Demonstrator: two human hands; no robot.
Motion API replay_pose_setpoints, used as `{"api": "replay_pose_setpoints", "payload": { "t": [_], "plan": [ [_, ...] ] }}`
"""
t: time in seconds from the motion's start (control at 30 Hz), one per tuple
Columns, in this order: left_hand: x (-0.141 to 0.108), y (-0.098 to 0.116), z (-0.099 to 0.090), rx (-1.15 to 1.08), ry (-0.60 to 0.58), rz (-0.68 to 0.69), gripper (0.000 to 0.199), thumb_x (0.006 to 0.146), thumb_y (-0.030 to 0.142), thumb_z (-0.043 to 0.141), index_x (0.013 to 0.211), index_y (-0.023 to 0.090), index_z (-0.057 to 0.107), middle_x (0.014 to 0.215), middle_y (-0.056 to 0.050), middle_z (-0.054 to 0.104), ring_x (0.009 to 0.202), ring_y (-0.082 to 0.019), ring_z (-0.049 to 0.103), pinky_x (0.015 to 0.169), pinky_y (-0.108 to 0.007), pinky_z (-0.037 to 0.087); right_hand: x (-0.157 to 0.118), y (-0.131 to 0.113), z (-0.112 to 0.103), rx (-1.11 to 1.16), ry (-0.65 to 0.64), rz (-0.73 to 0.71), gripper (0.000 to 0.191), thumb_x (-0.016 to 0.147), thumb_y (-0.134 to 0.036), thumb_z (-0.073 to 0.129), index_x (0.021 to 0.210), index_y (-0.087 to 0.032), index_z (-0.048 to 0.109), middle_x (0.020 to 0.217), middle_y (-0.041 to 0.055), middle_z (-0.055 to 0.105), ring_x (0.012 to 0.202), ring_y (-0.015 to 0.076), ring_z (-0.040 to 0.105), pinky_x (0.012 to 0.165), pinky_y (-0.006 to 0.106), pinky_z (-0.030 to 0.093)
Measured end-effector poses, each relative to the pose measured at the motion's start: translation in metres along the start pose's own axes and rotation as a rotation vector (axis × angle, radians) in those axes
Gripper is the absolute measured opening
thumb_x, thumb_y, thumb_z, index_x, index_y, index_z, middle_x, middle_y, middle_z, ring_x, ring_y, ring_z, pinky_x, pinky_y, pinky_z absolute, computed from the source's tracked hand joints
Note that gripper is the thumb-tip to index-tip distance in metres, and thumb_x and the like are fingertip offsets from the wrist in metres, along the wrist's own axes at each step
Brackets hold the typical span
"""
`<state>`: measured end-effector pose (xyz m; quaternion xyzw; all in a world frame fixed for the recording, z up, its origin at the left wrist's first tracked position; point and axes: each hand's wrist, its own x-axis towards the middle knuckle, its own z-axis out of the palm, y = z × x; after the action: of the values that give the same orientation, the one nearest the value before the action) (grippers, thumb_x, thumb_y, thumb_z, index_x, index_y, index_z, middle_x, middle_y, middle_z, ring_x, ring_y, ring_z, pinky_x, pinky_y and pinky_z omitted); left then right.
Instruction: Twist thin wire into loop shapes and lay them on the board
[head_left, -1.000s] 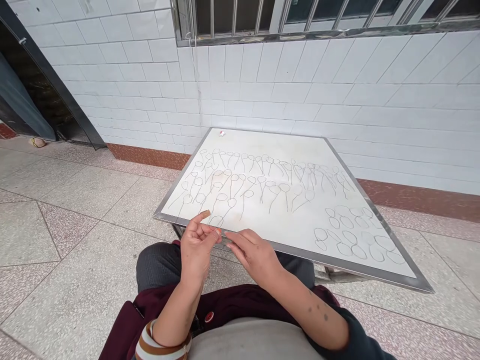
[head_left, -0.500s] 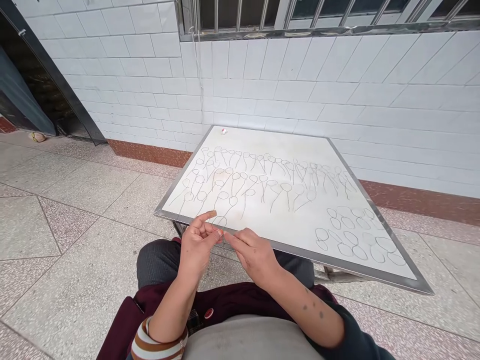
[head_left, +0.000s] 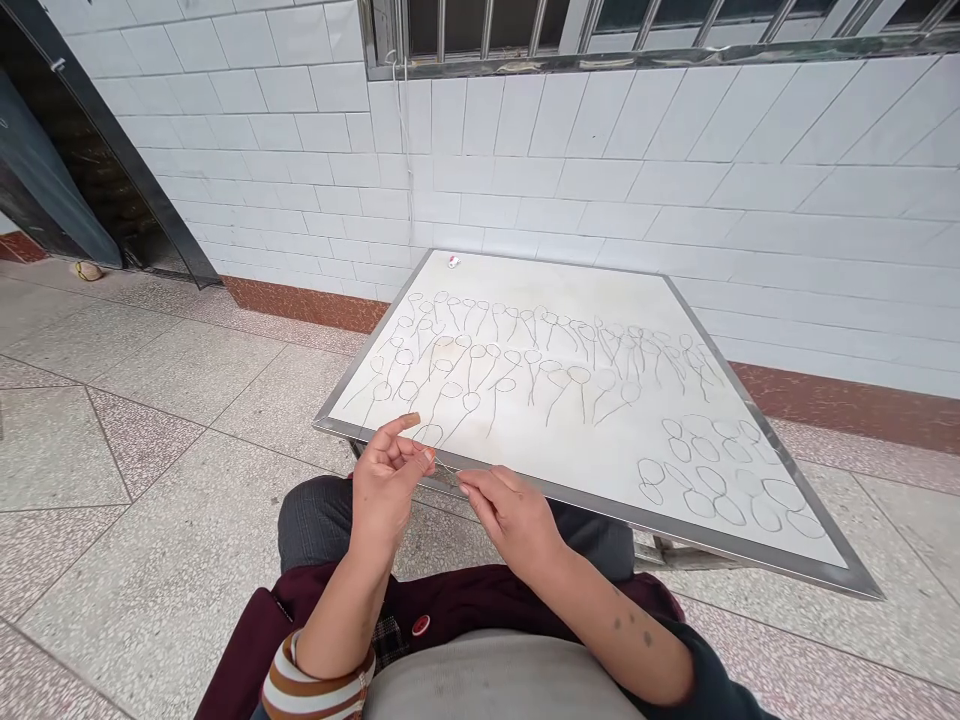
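Over the front edge of the white table point(head_left: 555, 455), my left hand point(head_left: 386, 485) pinches a thin wire loop point(head_left: 429, 434) between thumb and fingertips. The wire's tail runs right to my right hand point(head_left: 517, 515), whose thumb and forefinger are closed on it. On the tabletop lie rows of similar wire loops with tails point(head_left: 471, 401). Plain wire rings without visible tails point(head_left: 700, 502) form a group at the right front.
A small white and red object point(head_left: 453, 262) sits at the table's back left corner. Behind the table stands a white tiled wall point(head_left: 525, 190) with a barred window point(head_left: 600, 30). My knees are under the table's front edge.
My hands have moved slightly apart, with wire now showing between them. My left hand has shifted a little left, and the camera view has shifted slightly.
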<state>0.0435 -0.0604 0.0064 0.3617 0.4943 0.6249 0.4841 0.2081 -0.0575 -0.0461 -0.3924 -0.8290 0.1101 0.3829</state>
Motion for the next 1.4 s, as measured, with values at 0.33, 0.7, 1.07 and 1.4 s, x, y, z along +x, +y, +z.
{"api": "replay_pose_setpoints", "payload": {
  "t": [0.33,0.7,1.07,1.4],
  "plan": [
    [0.002,-0.001,-0.011,0.011,0.047,0.05,0.045,0.067,0.018,0.073,0.11,0.017,0.062,0.065,0.005,0.058,0.062,-0.01,0.055,0.066,-0.024,0.048,-0.012,0.001,-0.004,0.015,-0.057,-0.038,0.018,0.095,-0.017,0.044,0.105,-0.019,0.059,0.085,0.0049,0.065,0.077,0.0167,0.058,0.07,0.03,0.05],
    [0.0,0.004,-0.011,0.031,0.131,0.127,0.043,0.07,0.02,0.071,0.112,0.015,0.061,0.065,0.005,0.06,0.061,-0.009,0.056,0.069,-0.023,0.046,-0.018,-0.001,-0.003,-0.045,-0.045,-0.017,0.02,0.095,-0.016,0.042,0.105,-0.018,0.059,0.083,0.0058,0.063,0.077,0.0172,0.058,0.068,0.031,0.051],
    [-0.003,0.004,-0.02,0.023,0.114,0.079,0.045,0.068,0.022,0.075,0.112,0.018,0.062,0.066,0.006,0.057,0.065,-0.009,0.057,0.073,-0.023,0.048,-0.019,-0.01,-0.009,-0.094,-0.125,-0.129,0.025,0.095,-0.01,0.036,0.092,-0.017,0.06,0.074,0.0034,0.055,0.069,0.0158,0.048,0.059,0.028,0.044],
    [-0.005,0.001,-0.012,0.14,-0.058,0.098,0.053,0.075,0.026,0.069,0.126,0.021,0.052,0.072,0.004,0.057,0.068,-0.011,0.054,0.072,-0.025,0.044,-0.012,0.013,-0.021,-0.004,-0.09,0.04,0.022,0.094,-0.035,0.047,0.092,-0.02,0.063,0.078,0.0033,0.065,0.072,0.017,0.061,0.064,0.03,0.05]
  ]
}}
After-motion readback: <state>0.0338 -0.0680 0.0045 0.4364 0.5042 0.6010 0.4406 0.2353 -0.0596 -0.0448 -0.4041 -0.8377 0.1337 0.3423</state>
